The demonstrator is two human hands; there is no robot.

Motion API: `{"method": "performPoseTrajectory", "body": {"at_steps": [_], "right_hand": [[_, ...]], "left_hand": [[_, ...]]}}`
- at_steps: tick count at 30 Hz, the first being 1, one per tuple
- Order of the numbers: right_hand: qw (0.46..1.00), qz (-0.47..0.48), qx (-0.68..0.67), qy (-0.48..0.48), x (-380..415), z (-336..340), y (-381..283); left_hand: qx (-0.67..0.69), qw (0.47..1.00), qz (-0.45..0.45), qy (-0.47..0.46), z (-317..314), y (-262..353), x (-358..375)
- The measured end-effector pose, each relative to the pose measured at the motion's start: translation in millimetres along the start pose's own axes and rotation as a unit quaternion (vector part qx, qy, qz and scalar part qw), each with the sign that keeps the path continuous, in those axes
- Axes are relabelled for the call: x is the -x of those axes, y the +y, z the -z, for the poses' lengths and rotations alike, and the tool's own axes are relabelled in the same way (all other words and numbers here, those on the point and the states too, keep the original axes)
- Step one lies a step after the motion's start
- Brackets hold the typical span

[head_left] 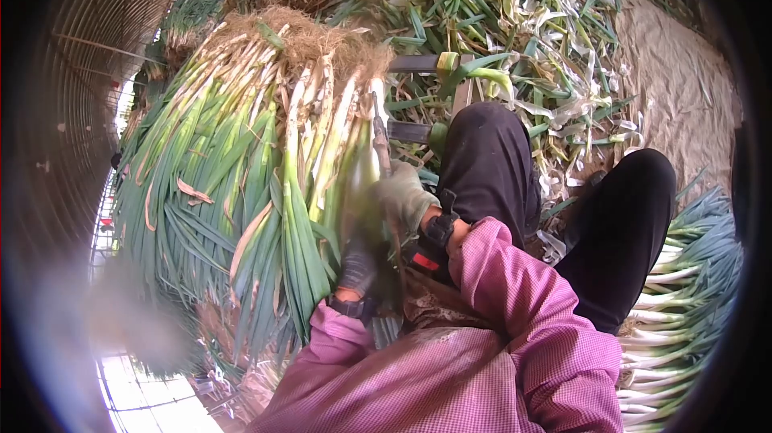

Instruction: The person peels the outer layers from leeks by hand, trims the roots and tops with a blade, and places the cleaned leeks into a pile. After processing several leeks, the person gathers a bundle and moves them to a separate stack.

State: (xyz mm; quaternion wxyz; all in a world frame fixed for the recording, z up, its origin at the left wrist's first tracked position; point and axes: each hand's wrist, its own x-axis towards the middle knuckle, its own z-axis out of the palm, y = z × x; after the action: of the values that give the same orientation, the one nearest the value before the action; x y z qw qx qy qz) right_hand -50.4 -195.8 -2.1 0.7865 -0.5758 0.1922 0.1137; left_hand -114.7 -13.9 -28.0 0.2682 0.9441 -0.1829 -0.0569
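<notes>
A large heap of green onions [217, 160] fills the left, roots at the top and green leaves hanging down. My right hand [404, 196], in a pale glove, is closed around a slim, dark rod-like tool [380, 139] that points up along a whitish stalk. My left hand [359, 266], in a dark glove, is lower and to the left, against the leaves at the heap's right side. Motion smears the stalks just above it, and its fingers do not show clearly.
Stripped leaves and peelings [515, 47] cover the ground ahead. Dark metal bars [412, 133] stand between the heap and my knee. Cleaned green onions [663, 336] lie in a row at the lower right. A brown sheet [679, 87] spreads at the upper right.
</notes>
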Motion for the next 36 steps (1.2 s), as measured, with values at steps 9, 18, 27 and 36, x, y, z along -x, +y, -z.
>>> {"method": "performPoseTrajectory", "body": {"at_steps": [9, 18, 27, 36], "right_hand": [[1.0, 0.006, -0.012, -0.016, 28.7, -4.6, 33.6], [0.993, -0.103, -0.027, -0.058, 128.8, 7.8, -19.7], [0.992, -0.096, -0.084, -0.006, 130.4, 12.7, -13.7], [0.98, -0.001, -0.176, 0.09, 79.4, 3.5, 8.5]], "left_hand": [[0.383, 0.871, 0.283, -0.117, 31.3, 3.7, -11.2], [0.398, 0.872, 0.26, -0.121, 66.7, 58.4, -33.1], [-0.111, 0.981, 0.005, -0.159, -0.6, 7.5, 17.1], [-0.35, 0.913, 0.012, -0.211, -5.5, 41.9, 43.3]]}}
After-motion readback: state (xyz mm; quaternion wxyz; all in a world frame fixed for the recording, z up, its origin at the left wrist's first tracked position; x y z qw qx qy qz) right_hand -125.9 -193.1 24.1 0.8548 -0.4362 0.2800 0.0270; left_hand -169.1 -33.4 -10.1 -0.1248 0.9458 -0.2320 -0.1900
